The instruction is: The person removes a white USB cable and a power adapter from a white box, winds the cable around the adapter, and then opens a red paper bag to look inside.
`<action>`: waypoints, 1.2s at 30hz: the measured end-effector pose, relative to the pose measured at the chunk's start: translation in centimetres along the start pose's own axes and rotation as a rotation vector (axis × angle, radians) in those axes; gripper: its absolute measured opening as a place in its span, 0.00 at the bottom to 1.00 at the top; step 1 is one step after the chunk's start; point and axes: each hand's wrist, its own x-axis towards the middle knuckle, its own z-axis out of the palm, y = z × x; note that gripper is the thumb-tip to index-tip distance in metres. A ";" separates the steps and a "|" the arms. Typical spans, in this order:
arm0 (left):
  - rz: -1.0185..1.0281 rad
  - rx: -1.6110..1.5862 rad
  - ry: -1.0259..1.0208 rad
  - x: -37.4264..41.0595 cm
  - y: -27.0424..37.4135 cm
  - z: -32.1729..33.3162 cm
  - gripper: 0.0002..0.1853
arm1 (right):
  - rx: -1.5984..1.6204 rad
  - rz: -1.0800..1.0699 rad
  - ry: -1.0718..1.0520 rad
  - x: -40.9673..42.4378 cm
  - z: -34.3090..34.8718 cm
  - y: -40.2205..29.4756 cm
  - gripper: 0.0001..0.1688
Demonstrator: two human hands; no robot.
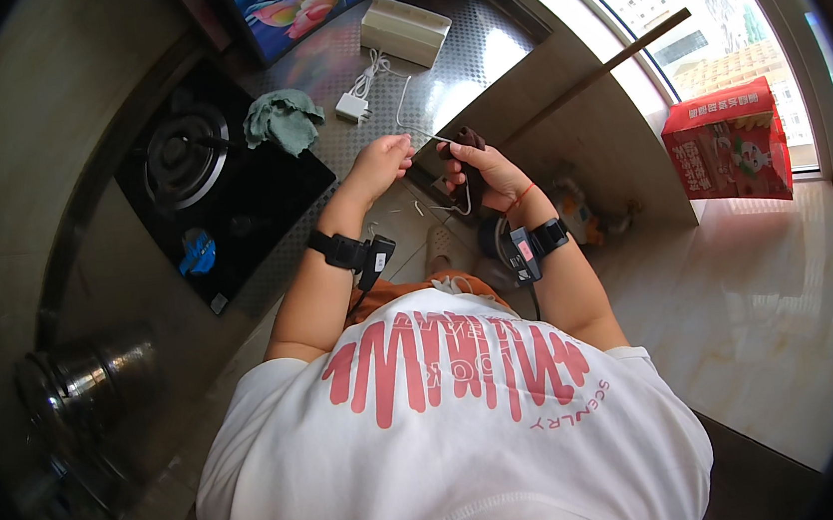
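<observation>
A dark brown cloth [470, 172] is gripped in my right hand [487, 174], together with a white cable [465, 206] that hangs in a loop below it. My left hand [385, 164], to the left at about the same height, has its fingers pinched on the same cable. From between the hands the cable runs up to a bundled part and a white plug adapter [353, 107] on the patterned metal counter. A white power strip or box [406, 32] lies just beyond the bundle. Both wrists wear black straps with small devices.
A green cloth [284, 121] lies at the edge of the black gas hob [230, 195] on the left. A picture panel with flowers [309, 3] stands at the back. A wooden stick [609, 68] leans near the window, and a red printed box [729, 147] sits on the right ledge.
</observation>
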 end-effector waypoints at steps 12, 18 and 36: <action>0.078 -0.519 -0.002 0.6 3.0 2.2 0.11 | -0.574 0.102 -0.129 0.3 -4.1 1.8 0.14; -0.004 -0.333 -0.071 -0.6 3.7 2.4 0.12 | -0.345 0.078 0.148 2.4 -7.9 -2.6 0.12; -0.165 -0.069 -0.054 0.1 2.3 7.1 0.14 | -1.386 -0.832 0.345 14.0 -8.0 -9.5 0.34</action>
